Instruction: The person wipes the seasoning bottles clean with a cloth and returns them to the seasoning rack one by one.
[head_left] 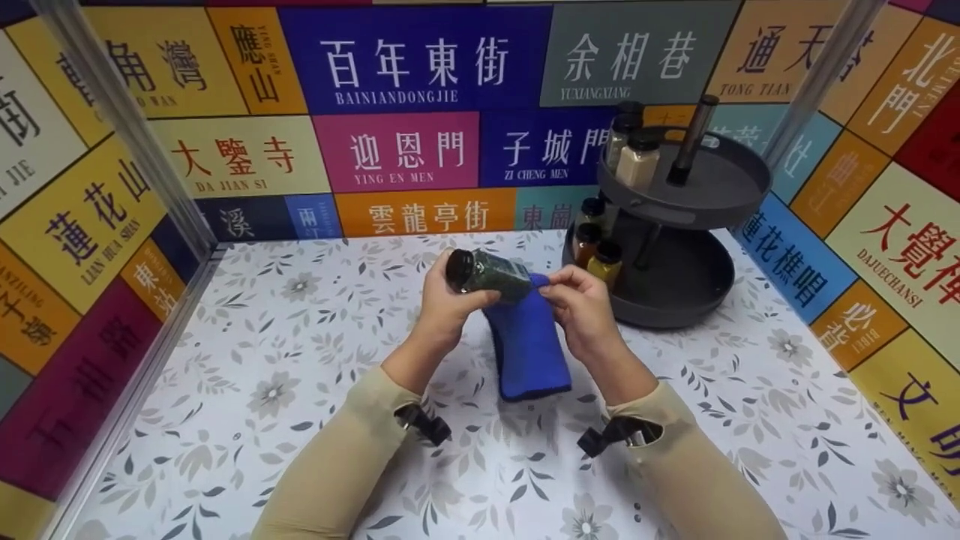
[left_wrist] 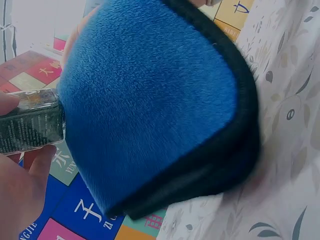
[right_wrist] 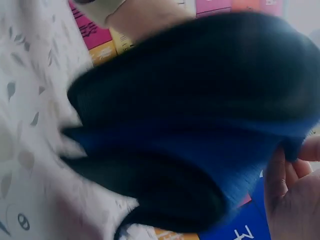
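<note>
My left hand (head_left: 448, 304) grips a glass spice jar (head_left: 496, 274) with a black lid, tilted sideways, its contents dark green. Printed text shows on the side of the jar (left_wrist: 35, 120) in the left wrist view. A blue cleaning cloth (head_left: 531, 341) with a dark edge hangs down between the hands, against the jar's base end. My right hand (head_left: 585, 307) pinches the upper corner of the cloth. In the right wrist view the cloth (right_wrist: 200, 145) hangs in folds, blurred, and hides the jar.
A dark two-tier round rack (head_left: 675, 300) stands at the back right. Its upper tier bears a jar of pale powder (head_left: 637, 159) and others; several more, one a yellow jar (head_left: 604, 264), stand on the lower tier. A floral cloth (head_left: 315, 322) covers the table.
</note>
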